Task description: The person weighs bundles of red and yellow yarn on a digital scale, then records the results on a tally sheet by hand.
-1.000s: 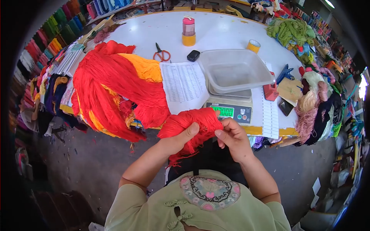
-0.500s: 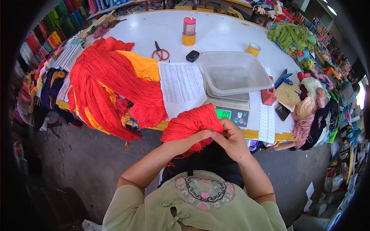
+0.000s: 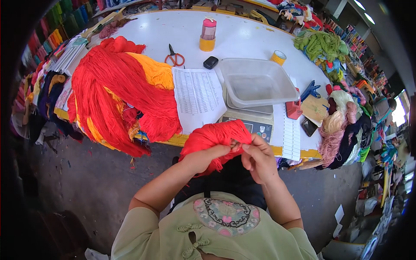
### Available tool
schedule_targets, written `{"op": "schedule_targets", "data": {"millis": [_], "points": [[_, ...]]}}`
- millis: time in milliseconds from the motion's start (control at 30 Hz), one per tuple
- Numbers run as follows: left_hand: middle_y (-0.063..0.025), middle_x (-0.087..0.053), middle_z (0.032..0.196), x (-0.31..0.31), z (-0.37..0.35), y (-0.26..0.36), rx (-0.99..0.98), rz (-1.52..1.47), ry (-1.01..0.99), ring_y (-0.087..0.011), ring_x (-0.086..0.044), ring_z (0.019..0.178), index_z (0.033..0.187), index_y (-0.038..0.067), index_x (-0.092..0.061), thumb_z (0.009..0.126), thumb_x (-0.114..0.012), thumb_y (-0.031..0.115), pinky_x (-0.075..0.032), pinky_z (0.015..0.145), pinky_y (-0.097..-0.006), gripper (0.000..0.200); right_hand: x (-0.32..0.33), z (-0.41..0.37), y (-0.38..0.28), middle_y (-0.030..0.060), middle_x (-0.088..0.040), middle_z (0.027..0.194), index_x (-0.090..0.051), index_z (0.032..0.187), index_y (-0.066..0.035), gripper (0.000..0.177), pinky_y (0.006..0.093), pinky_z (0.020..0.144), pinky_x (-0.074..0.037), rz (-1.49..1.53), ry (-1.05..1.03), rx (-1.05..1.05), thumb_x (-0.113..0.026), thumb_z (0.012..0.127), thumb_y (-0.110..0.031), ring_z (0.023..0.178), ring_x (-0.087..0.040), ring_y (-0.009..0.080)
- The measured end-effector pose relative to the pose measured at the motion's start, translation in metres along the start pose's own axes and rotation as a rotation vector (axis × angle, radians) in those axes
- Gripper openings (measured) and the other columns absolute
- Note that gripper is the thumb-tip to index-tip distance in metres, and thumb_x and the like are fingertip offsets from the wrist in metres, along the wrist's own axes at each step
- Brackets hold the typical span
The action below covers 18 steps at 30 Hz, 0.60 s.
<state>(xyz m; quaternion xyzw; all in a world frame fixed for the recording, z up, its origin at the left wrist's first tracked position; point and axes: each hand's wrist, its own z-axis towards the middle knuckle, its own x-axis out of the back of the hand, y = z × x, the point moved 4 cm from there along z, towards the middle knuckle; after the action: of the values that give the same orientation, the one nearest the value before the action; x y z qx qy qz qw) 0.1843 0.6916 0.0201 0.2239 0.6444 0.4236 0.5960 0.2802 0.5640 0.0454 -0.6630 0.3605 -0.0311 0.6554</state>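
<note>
A folded hank of red yarn (image 3: 208, 141) is held in front of my body, just off the table's near edge. My left hand (image 3: 208, 157) is wrapped round its lower side, with some fingers hidden behind the yarn. At the hank's right end, my right hand (image 3: 259, 157) pinches at the strands, thumb against fingers. Right behind the hank stands a digital scale (image 3: 255, 126), partly covered by the yarn, bearing a clear plastic tub (image 3: 260, 82). To the left, a large heap of red yarn (image 3: 117, 82) with orange yarn (image 3: 151, 71) hangs over the table edge.
On the white table (image 3: 247, 30) lie a printed sheet (image 3: 197, 97), scissors (image 3: 174, 57), a black object (image 3: 211, 63), a bottle (image 3: 208, 32) and a tape roll (image 3: 278, 57). A red stapler-like object (image 3: 294, 109), a phone (image 3: 309, 127) and mixed yarn (image 3: 340, 125) lie right.
My right hand's fingers have shifted at the hank's right end, and my left fingertips now show within the strands. The scale's green display is no longer seen lit. The whole view has shifted slightly.
</note>
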Motion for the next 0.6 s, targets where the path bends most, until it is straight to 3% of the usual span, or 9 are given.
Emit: {"op": "schedule_targets", "data": {"millis": [100, 233, 333, 400, 467, 500, 533, 567, 600], "points": [[-0.0064, -0.067, 0.099, 0.009, 0.008, -0.012, -0.026, -0.272, -0.165, -0.0140, -0.062, 0.086, 0.114, 0.000, -0.066, 0.098, -0.059, 0.016, -0.052, 0.079, -0.0305, 0.024, 0.002, 0.005, 0.008, 0.0006, -0.066, 0.086, -0.061, 0.105, -0.007, 0.009, 0.0174, 0.047, -0.030, -0.118, -0.038, 0.007, -0.057, 0.100, -0.014, 0.055, -0.046, 0.0024], [-0.0066, -0.067, 0.096, 0.025, 0.002, -0.019, 0.100, -0.142, 0.000, -0.0124, -0.060, 0.079, 0.108, 0.000, -0.067, 0.097, -0.059, 0.023, -0.048, 0.072, -0.0279, 0.026, 0.008, 0.010, 0.015, 0.0007, -0.065, 0.085, -0.064, 0.105, -0.004, 0.015, 0.0207, 0.056, -0.036, -0.684, -0.098, 0.289, -0.060, 0.101, -0.018, 0.061, -0.048, 0.0066], [-0.0066, -0.068, 0.095, 0.016, -0.002, -0.008, 0.131, -0.041, 0.117, -0.0106, -0.059, 0.075, 0.102, -0.001, -0.068, 0.096, -0.061, 0.023, -0.045, 0.067, -0.0237, 0.026, 0.002, 0.001, -0.011, -0.0020, -0.060, 0.082, -0.065, 0.106, -0.003, 0.018, 0.0230, 0.061, -0.039, -1.011, -0.013, 0.370, -0.060, 0.101, -0.020, 0.066, -0.050, 0.0084], [-0.0059, -0.069, 0.090, -0.010, -0.004, 0.014, 0.093, 0.021, 0.113, -0.0103, -0.058, 0.066, 0.101, -0.002, -0.068, 0.095, -0.064, 0.025, -0.043, 0.060, -0.0217, 0.028, 0.009, -0.001, -0.005, -0.0042, -0.055, 0.077, -0.063, 0.104, -0.005, 0.018, 0.0217, 0.054, -0.034, -0.624, -0.024, 0.251, -0.058, 0.102, -0.022, 0.059, -0.042, 0.0058], [-0.0055, -0.068, 0.083, -0.005, -0.019, 0.022, 0.313, 0.127, -0.185, -0.0104, -0.054, 0.055, 0.100, -0.001, -0.068, 0.093, -0.067, 0.026, -0.040, 0.051, -0.0222, 0.028, 0.016, -0.016, -0.005, -0.0048, -0.052, 0.075, -0.061, 0.103, -0.006, 0.017, 0.0213, 0.051, -0.030, -0.138, -0.044, 0.034, -0.058, 0.102, -0.023, 0.056, -0.037, 0.0048], [-0.0054, -0.068, 0.080, 0.006, -0.030, 0.026, 0.422, 0.178, -0.339, -0.0104, -0.053, 0.050, 0.100, -0.001, -0.068, 0.092, -0.068, 0.026, -0.038, 0.046, -0.0224, 0.028, 0.025, -0.024, -0.005, -0.0055, -0.047, 0.073, -0.059, 0.103, -0.009, 0.014, 0.0209, 0.048, -0.024, -0.005, -0.002, 0.071, -0.057, 0.102, -0.022, 0.054, -0.031, 0.0038], [-0.0063, -0.066, 0.068, 0.029, -0.043, 0.026, 0.289, 0.321, -0.368, -0.0101, -0.047, 0.040, 0.089, 0.002, -0.068, 0.088, -0.071, 0.026, -0.033, 0.038, -0.0235, 0.024, 0.046, -0.035, -0.005, -0.0050, -0.044, 0.072, -0.059, 0.104, -0.010, 0.012, 0.0203, 0.048, -0.025, 0.088, 0.073, 0.096, -0.056, 0.102, -0.021, 0.055, -0.033, 0.0038], [-0.0025, -0.057, 0.058, 0.034, -0.058, 0.054, 0.256, 0.130, -0.250, -0.0087, -0.049, 0.041, 0.068, 0.004, -0.064, 0.086, -0.072, 0.018, -0.034, 0.040, -0.0251, 0.024, 0.073, -0.049, 0.000, -0.0043, -0.042, 0.071, -0.059, 0.102, -0.010, 0.013, 0.0207, 0.047, -0.024, 0.135, 0.178, 0.101, -0.056, 0.102, -0.023, 0.054, -0.032, 0.0041], [0.0003, -0.047, 0.052, 0.081, -0.080, 0.041, 0.161, -0.343, -0.135, -0.0092, -0.042, 0.039, 0.063, 0.010, -0.054, 0.088, -0.064, 0.012, -0.033, 0.039, -0.0244, 0.027, 0.104, -0.063, 0.008, -0.0042, -0.040, 0.071, -0.058, 0.099, -0.010, 0.015, 0.0211, 0.046, -0.022, 0.132, 0.228, 0.079, -0.057, 0.102, -0.025, 0.052, -0.030, 0.0045]]}}
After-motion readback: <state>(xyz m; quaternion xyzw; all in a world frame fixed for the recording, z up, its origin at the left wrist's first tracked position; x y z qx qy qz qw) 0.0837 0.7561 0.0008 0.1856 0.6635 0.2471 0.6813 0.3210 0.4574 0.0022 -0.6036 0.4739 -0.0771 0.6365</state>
